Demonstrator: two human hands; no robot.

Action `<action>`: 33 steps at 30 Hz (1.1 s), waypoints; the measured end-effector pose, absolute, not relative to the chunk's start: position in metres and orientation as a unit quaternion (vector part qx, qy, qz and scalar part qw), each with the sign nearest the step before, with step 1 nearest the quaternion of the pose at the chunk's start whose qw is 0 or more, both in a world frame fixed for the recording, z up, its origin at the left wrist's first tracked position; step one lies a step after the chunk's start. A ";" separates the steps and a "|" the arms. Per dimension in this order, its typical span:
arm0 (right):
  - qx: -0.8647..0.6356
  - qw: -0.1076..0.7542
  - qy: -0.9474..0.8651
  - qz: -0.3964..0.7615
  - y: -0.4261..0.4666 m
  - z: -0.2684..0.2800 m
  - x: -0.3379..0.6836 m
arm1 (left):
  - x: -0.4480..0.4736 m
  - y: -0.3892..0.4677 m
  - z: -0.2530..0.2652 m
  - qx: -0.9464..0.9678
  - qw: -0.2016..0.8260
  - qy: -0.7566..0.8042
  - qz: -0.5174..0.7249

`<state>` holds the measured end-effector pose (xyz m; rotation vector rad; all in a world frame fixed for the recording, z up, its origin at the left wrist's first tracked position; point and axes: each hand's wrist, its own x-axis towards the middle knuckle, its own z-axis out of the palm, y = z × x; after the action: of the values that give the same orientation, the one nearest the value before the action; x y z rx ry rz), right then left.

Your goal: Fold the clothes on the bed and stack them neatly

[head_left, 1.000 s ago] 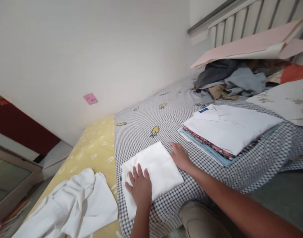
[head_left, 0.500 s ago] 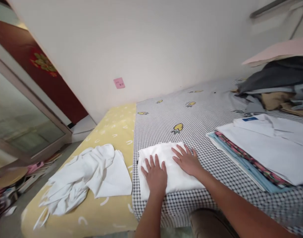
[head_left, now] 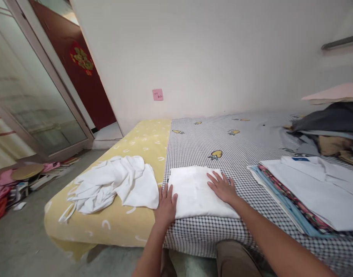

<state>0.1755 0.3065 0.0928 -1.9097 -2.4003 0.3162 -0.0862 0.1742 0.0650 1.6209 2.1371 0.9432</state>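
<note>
A folded white garment (head_left: 193, 192) lies flat on the checked side of the bed, right in front of me. My left hand (head_left: 166, 204) rests at its left edge, fingers extended and pointing away from me. On the garment's right part lies my right hand (head_left: 223, 187), flat with the fingers spread. Neither hand grips anything. Just left of my left hand, a crumpled white garment (head_left: 107, 184) with a thin strap spreads over the yellow part of the bed.
A stack of folded clothes topped by a white collared shirt (head_left: 317, 188) sits at the right. Behind it is a heap of dark clothes (head_left: 332, 119) under a pink item (head_left: 335, 92). A wall (head_left: 211, 57) borders the bed's far side. Assorted items (head_left: 26, 173) lie on the floor at left.
My left hand has slid from the top of the folded garment to its left edge. My right hand stays on the right part. The camera view has turned somewhat left.
</note>
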 end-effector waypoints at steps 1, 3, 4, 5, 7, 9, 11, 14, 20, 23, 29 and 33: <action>-0.617 0.026 -0.779 0.112 0.307 0.098 0.177 | -0.088 0.174 0.063 0.551 0.164 0.739 0.351; -0.616 0.021 -0.778 0.122 0.304 0.109 0.180 | -0.090 0.171 0.062 0.530 0.182 0.736 0.380; -0.619 0.024 -0.777 0.115 0.301 0.115 0.182 | -0.091 0.169 0.061 0.522 0.186 0.735 0.391; -0.621 0.035 -0.777 0.096 0.295 0.120 0.183 | -0.092 0.165 0.061 0.514 0.189 0.732 0.406; -0.608 0.077 -0.789 0.040 0.278 0.129 0.186 | -0.092 0.154 0.058 0.499 0.192 0.724 0.435; -0.562 0.121 -0.818 -0.017 0.254 0.134 0.185 | -0.089 0.141 0.054 0.478 0.187 0.715 0.475; -0.500 0.136 -0.854 -0.044 0.227 0.136 0.181 | -0.085 0.130 0.052 0.449 0.154 0.710 0.520; -0.442 0.107 -0.889 -0.049 0.193 0.131 0.171 | -0.080 0.122 0.064 0.487 0.053 0.714 0.501; -0.481 0.014 -0.875 -0.045 0.179 0.114 0.149 | -0.097 0.138 0.125 0.577 -0.036 0.695 0.427; -0.482 0.026 -0.872 -0.078 0.182 0.109 0.137 | -0.111 0.152 0.133 0.555 -0.084 0.738 0.374; -0.502 0.022 -0.862 -0.059 0.189 0.103 0.116 | -0.123 0.157 0.088 0.493 -0.144 0.834 0.201; -0.504 -0.016 -0.864 -0.011 0.197 0.099 0.109 | -0.123 0.157 0.077 0.486 -0.171 0.840 0.170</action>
<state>0.1086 0.1972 0.0990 -1.5977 -2.7408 -0.0350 -0.1234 0.1565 0.0769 1.7188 2.9719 0.6010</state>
